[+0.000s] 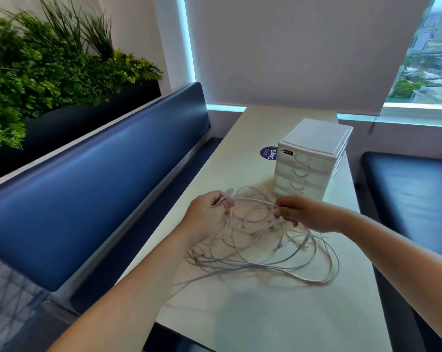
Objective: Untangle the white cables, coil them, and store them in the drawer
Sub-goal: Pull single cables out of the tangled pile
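My pale table (pixel 265 313) fills the centre. A blue padded bench back (pixel 100 186) runs along the left, with green plants (pixel 37 64) above it at upper left. A lowered blind (pixel 303 47) hangs ahead; daylight shows through the window (pixel 428 59) at upper right.

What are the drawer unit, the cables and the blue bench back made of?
The drawer unit looks like moulded plastic: white, faintly glossy, translucent fronts. The white cables seem sheathed in flexible plastic or rubber, lying in soft loops. The bench backrest looks like padded vinyl or leather, smooth and reflecting window light; I cannot tell which.

Two hands (pixel 209 212) (pixel 307 215); one tangle (pixel 260 240); one cabinet (pixel 314 158)
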{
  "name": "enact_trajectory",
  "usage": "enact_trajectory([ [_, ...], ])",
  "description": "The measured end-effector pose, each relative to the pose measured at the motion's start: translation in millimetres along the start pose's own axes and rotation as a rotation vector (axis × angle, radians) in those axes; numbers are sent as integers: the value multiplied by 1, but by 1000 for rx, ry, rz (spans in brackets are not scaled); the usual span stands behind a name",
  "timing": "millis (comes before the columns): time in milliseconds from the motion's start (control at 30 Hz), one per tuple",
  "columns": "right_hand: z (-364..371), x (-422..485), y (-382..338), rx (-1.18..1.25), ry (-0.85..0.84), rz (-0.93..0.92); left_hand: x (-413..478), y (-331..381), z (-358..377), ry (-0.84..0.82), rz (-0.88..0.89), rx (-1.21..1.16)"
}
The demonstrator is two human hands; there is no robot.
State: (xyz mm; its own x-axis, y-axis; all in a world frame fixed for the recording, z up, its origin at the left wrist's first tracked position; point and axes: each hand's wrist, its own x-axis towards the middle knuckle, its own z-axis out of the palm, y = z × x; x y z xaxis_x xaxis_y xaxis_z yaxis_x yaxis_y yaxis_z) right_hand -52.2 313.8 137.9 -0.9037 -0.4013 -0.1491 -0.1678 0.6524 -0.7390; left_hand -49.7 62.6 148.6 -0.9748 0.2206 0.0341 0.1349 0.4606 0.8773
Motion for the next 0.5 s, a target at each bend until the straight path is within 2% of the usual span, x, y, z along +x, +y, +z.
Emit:
enact_trajectory([
  [133, 0, -20, 41, -217, 177, 94, -1, -12, -17, 118, -39, -54],
  [233, 7, -31, 65, -343, 210, 154, -1, -17, -24, 189, -28, -35],
  [500, 0, -44, 65, -183, 211, 106, 2, -30, -30, 311, -62, -19],
])
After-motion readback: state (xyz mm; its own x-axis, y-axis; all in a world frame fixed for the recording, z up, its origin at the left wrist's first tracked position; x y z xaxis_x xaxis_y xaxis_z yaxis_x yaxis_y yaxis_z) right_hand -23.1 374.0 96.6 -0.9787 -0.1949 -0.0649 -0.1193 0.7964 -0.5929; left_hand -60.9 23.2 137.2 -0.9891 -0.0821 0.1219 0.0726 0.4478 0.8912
